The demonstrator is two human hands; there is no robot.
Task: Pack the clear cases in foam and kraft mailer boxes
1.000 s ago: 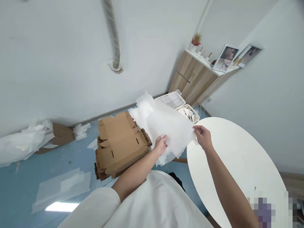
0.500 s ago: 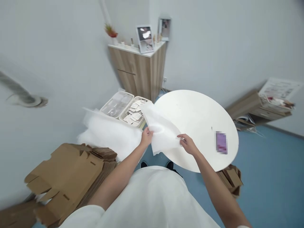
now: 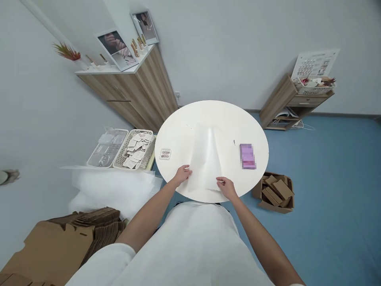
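The right hand [image 3: 226, 187] is keeping its grip pinched on the near right edge of a translucent white sheet [image 3: 205, 159], thumb and fingers meeting at the margin. The left hand [image 3: 182, 175] is resting its fingertips along the sheet's left edge, but whether its grip is pinching or merely touching I cannot tell. The sheet is lying over the middle of the round white bench [image 3: 235, 119], its centre bowing up and catching the light, its near edge sitting close to the rim in front of the person. On the bench to the left, a small clear case [image 3: 165, 154] is lying near the rim; on the right, a purple item [image 3: 247, 156] is showing only as blurred blocks. Beyond the left rim, a white basket [image 3: 150, 150] is holding many white packets, and a white tray [image 3: 97, 153] beside it is holding clear plastic pieces. Nearer the person, a pile of white sheets [image 3: 113, 188] is spreading out next to a stack of flat cardboard [image 3: 53, 246]. Right of the bench, an open carton [image 3: 276, 207] is standing on the blue floor [image 3: 333, 190], holding smaller brown boxes.
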